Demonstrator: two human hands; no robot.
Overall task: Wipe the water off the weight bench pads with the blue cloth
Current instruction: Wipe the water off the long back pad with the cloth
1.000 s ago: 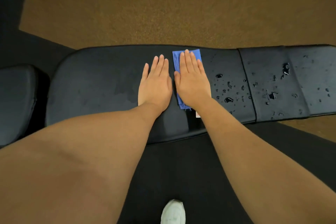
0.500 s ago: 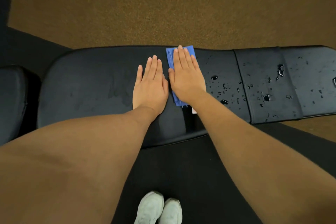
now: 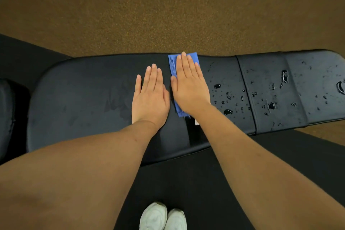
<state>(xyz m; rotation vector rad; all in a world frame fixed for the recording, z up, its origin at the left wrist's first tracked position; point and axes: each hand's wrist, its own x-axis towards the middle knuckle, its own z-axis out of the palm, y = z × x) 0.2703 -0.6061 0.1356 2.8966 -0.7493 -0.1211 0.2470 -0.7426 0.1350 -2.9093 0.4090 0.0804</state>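
Still, blue cloth (image 3: pixel 173 65) lying folded on long weight bench pad (image 3: pixel 84 95), reaching from far edge toward near edge. Keeping same gap to water drops (image 3: pixel 228 111) as second ago: stroke not advancing, only view shifting. Drops beading rightward, also on short pad (image 3: pixel 270 80); much wiping likely remaining. Right hand (image 3: pixel 188 87) pressing flat on cloth, fingers straight, gripping nothing. Left hand (image 3: pixel 151 99) resting flat and open just beside, on duller patch.

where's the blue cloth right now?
Head view, centre: blue cloth lies flat on the long bench pad under the right hand, water drops just right of it.
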